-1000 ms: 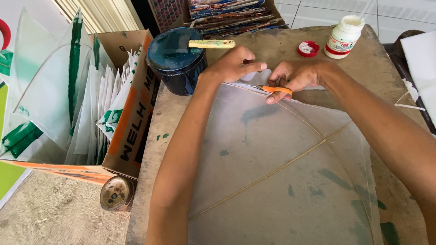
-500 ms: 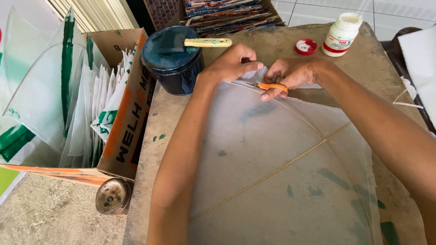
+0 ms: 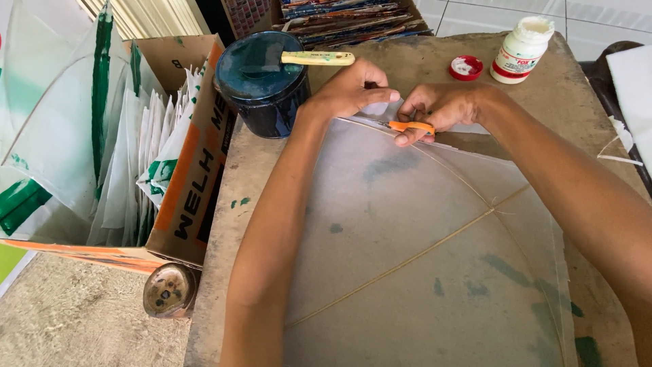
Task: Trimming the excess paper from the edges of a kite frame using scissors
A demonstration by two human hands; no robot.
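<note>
Head view: the right hand (image 3: pixel 441 103) pinches a small orange cutter (image 3: pixel 410 126) at the upper edge of a translucent paper kite (image 3: pixel 421 231) spread across the centre of the frame, while the left hand (image 3: pixel 353 87) presses curled fingers onto that same edge. Above left stands a dark tin (image 3: pixel 261 88); upper right, a white glue bottle (image 3: pixel 521 49).

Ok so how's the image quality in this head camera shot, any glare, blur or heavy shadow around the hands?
Head view: soft, even daylight, no harsh shadows; the left hand and right hand with the orange cutter are sharp, no motion blur. Mild sheen on the dark blue tin lid; the white floor tiles look bright, near washed out. The translucent kite paper shows no glare.
</note>
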